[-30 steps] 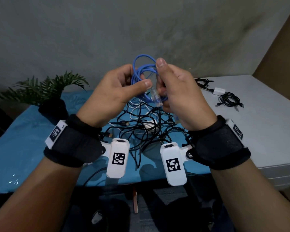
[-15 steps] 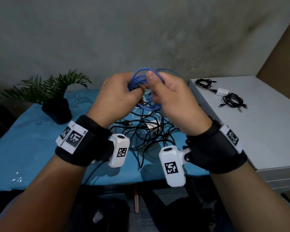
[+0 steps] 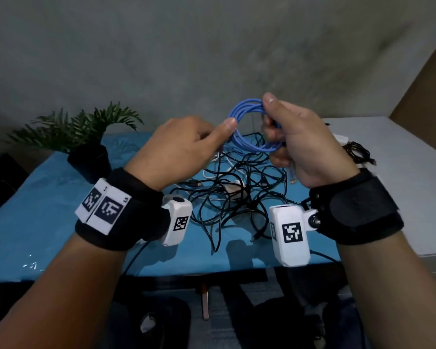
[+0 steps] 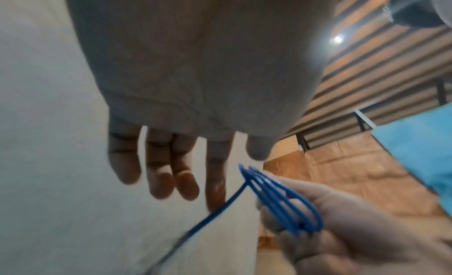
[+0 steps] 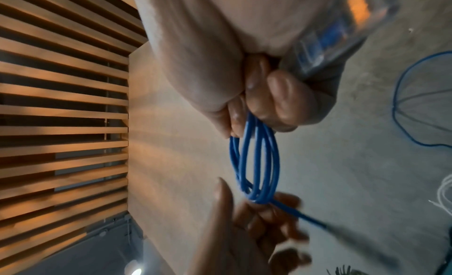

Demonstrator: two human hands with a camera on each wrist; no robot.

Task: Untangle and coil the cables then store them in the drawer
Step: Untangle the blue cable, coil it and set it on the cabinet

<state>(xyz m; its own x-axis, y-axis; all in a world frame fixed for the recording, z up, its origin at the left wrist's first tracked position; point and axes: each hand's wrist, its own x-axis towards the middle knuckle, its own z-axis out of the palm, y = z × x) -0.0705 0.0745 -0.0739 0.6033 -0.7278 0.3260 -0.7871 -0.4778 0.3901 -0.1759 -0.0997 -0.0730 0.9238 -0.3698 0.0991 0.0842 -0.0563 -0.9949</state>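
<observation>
The right hand point(image 3: 305, 142) pinches the coiled blue cable point(image 3: 247, 127) between thumb and fingers. The left hand point(image 3: 179, 147), fingers loosely spread, touches the coil's left side. Beyond and below both hands, tangled black cables point(image 3: 237, 192) lie on the blue worktop point(image 3: 48, 210).

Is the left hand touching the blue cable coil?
Touching. In the head view the left hand has its thumb tip on the blue cable coil, which the right hand grips.
</observation>
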